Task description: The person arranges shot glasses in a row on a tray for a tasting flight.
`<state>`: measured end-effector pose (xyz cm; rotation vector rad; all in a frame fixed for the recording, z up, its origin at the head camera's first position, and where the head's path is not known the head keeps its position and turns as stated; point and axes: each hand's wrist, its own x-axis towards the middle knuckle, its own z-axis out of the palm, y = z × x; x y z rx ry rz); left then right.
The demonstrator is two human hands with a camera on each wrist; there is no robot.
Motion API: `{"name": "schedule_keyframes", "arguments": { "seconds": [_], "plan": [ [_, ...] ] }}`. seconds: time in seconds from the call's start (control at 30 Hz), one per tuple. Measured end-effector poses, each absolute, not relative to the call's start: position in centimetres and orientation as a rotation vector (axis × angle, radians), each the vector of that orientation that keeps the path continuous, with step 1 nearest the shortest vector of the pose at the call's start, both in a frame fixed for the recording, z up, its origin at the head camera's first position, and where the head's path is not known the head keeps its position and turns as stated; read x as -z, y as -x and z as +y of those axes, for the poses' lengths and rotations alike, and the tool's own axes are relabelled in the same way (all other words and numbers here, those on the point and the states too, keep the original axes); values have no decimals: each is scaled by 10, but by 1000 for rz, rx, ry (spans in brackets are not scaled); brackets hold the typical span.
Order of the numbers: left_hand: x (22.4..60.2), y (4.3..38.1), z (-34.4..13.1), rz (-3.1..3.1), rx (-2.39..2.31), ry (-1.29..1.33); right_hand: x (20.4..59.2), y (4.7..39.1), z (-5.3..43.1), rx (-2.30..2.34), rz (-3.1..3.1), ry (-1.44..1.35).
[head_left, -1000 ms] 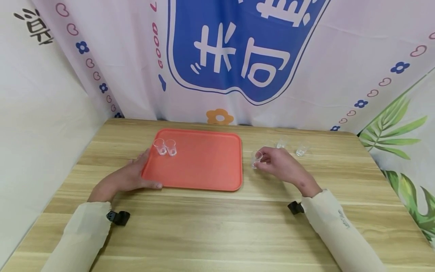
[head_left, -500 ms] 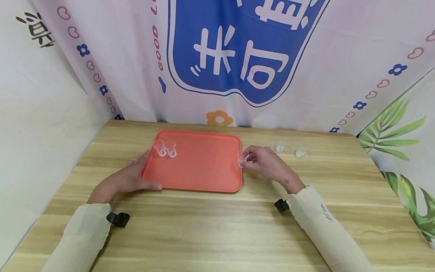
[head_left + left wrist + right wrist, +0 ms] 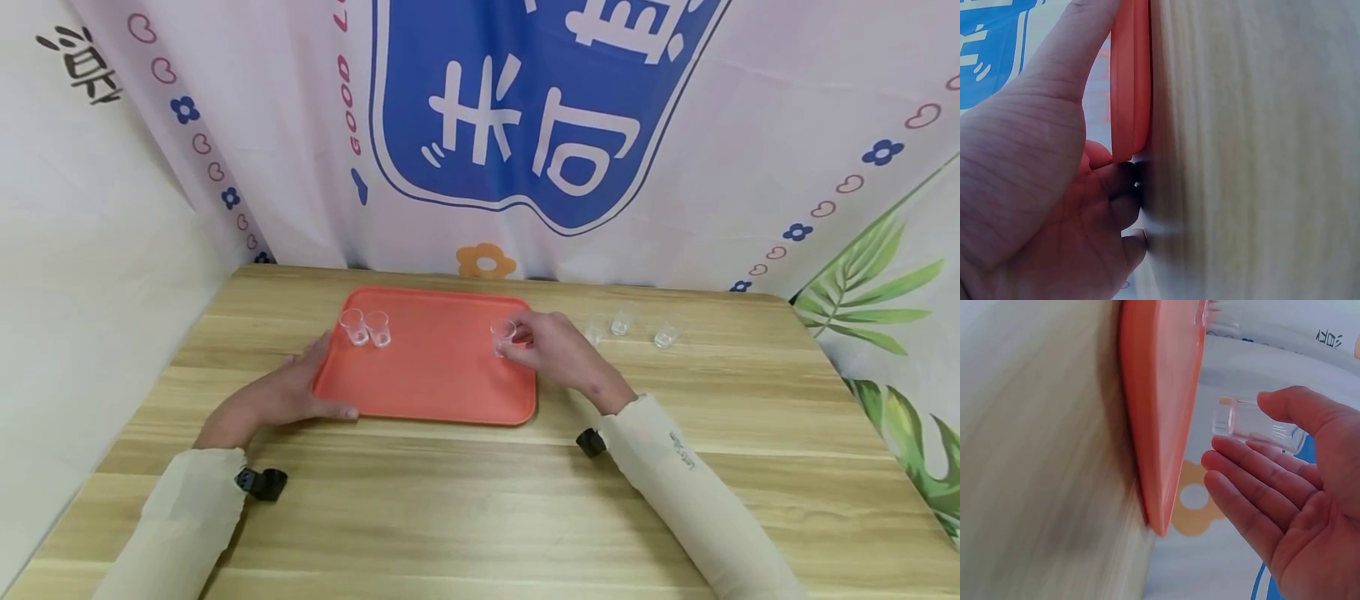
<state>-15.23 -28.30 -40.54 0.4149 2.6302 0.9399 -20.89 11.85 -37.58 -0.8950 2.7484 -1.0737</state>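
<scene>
A clear shot glass [image 3: 501, 333] hovers over the right part of the red tray [image 3: 435, 379], pinched between the thumb and fingertips of my right hand [image 3: 558, 348]. From the right wrist, the shot glass [image 3: 1263, 424] has its base toward the tray [image 3: 1141, 394], with a small gap visible. Two more shot glasses [image 3: 378, 329] stand side by side at the tray's left end. My left hand [image 3: 288, 390] rests against the tray's front left corner, thumb along the front edge, fingers along the left side. In the left wrist view, that hand [image 3: 1029, 181] touches the tray's rim [image 3: 1124, 87].
Right of the tray, more shot glasses stand on the wooden table [image 3: 465, 508]: one [image 3: 596, 331] near my right hand, one [image 3: 622, 321] behind, and another [image 3: 666, 335] farther right. A printed curtain [image 3: 300, 167] hangs along the table's back edge.
My right hand has carried the shot glass leftward from the table beside the tray, across its right rim, to above its surface. My left hand and the tray have stayed put.
</scene>
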Motion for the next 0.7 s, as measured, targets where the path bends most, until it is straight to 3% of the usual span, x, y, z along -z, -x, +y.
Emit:
{"name": "schedule_keyframes", "arguments": {
  "seconds": [0.7],
  "plan": [
    [403,151,-282,2618,-929,-363,372,217,54,1022,2683,955]
  ]
}}
